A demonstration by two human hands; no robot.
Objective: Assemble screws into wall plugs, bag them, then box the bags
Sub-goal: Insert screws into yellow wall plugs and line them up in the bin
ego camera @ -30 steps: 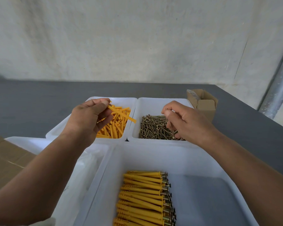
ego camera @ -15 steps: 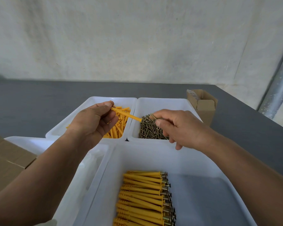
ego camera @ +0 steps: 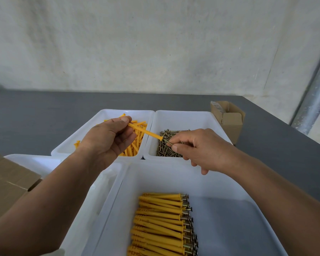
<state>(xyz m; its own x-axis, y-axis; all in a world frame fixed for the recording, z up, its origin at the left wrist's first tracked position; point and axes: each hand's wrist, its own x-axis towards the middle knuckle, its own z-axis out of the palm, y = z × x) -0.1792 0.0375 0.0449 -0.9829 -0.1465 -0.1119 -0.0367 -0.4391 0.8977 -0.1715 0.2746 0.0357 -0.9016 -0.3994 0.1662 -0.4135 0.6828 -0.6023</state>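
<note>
One plug (ego camera: 146, 132) is in hand at centre frame. The left hand (ego camera: 107, 139) pinches its far end between thumb and curled fingers, and its free end points right, over the screw bin (ego camera: 183, 115). The right hand (ego camera: 198, 150) pinches a screw (ego camera: 167, 142) between thumb and forefinger. The screw's tip sits at the plug's mouth, though whether it has gone in cannot be told.

Progress looks early to middling. A neat row of assembled plugs (ego camera: 161, 218) lies in the front bin (ego camera: 174, 172), lower centre, screw heads to the right, filling only its left part. Loose plugs (ego camera: 135, 146) remain in the plug bin (ego camera: 107, 115), and a good heap of screws (ego camera: 166, 150) is left beside it, so plenty of assembling is probably still ahead.

No filled bag shows. Another bin (ego camera: 31, 159) at the left edge is mostly hidden by the left arm, and its contents cannot be made out. A small open carton (ego camera: 229, 122) stands upper right on the table (ego camera: 44, 108), and cardboard (ego camera: 6, 182) shows at the left edge. Bagging and boxing appear not yet begun.
</note>
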